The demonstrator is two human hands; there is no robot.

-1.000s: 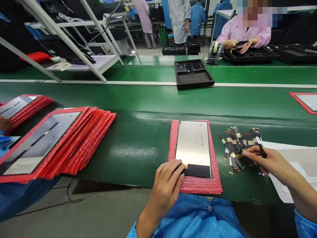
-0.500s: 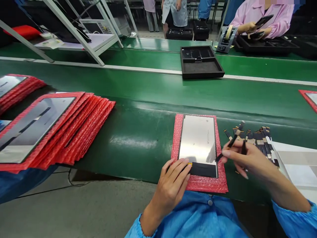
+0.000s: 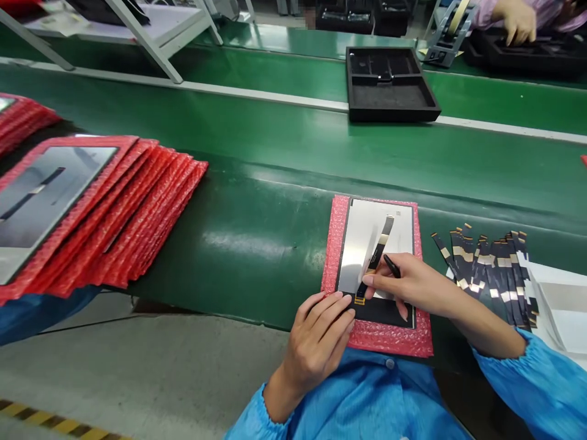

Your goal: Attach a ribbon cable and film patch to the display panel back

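A silver display panel (image 3: 367, 235) lies on a red bubble-wrap pad (image 3: 334, 244) near the front edge of the green belt. My right hand (image 3: 408, 284) holds a thin black and gold flex cable (image 3: 378, 253) laid across the panel, its lower end at the panel's black bottom strip; a black tool tip (image 3: 391, 265) also sticks out of that hand. My left hand (image 3: 321, 342) rests on the pad's front left corner, fingertips touching the panel's bottom edge next to the cable's gold end.
A fanned pile of several flex cables (image 3: 486, 263) lies right of the pad, beside white sheets (image 3: 557, 305). Stacked red-wrapped panels (image 3: 82, 208) sit at left. A black tray (image 3: 389, 82) and a tape dispenser (image 3: 443, 36) stand beyond; another person's hand (image 3: 518, 18) works at far right.
My right hand took one flex cable from the pile, carried it left and laid it over the panel. The left hand stayed on the pad's corner. The view tilted down.
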